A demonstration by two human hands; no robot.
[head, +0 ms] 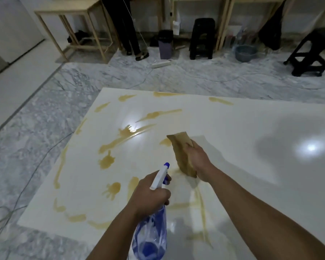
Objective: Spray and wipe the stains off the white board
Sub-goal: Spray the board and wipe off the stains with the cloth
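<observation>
- On the far left, grey cables [17, 201] lie on the marble floor [51, 113], and one runs toward the left edge of the white board [251, 128].
- The white board lies flat on the floor and fills the middle and right of the view; two bright light spots reflect on it.
- Yellow-brown stains [107, 161] cover the left half of the board: streaks, blots and marks like handprints; the right half looks clean.
- The left hand [151, 195] is low in the centre, above the near part of the board. Its fingers are curled around the neck of a spray bottle [150, 229], and one finger lies at the blue trigger.
- The bottle is clear with blue pattern; its white head with blue nozzle points away from the person, toward the stains.
- Just right of it, the right hand [196, 156] grips a brownish cloth [181, 153] and presses it on the board, beside a small stain.
- At the back stand wooden frames [69, 25], a person's dark legs [127, 29], a bin [165, 44], black stools [202, 38] and a grey basin [245, 53].
</observation>
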